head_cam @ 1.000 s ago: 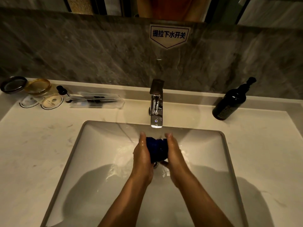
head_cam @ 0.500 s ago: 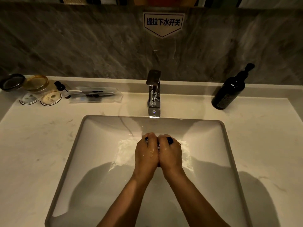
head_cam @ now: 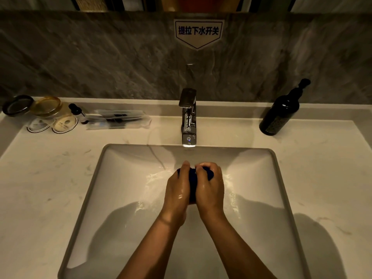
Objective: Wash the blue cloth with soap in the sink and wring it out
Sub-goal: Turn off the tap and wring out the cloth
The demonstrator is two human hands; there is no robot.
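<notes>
The blue cloth (head_cam: 193, 179) is bunched into a dark wad between my two hands, over the middle of the white sink (head_cam: 124, 178). My left hand (head_cam: 177, 190) wraps its left side with the fingers curled over the top. My right hand (head_cam: 210, 188) clamps the right side, knuckles up. Only a strip of cloth shows between the hands and at the fingertips. Both hands look wet. Foamy water lies on the basin floor around them. The chrome faucet (head_cam: 188, 117) stands just behind the hands; no stream is visible from it.
A dark pump bottle (head_cam: 281, 111) stands on the counter at the back right. At the back left are two jars (head_cam: 32, 105), round paper coasters (head_cam: 64, 124), a small dropper bottle (head_cam: 76, 110) and wrapped toiletries (head_cam: 118, 120). A grey stone wall with a sign (head_cam: 198, 33) rises behind.
My hands went from flat palms pressing the cloth to closed fists around it, and have dropped lower into the basin. More of the cloth shows now than half a second ago.
</notes>
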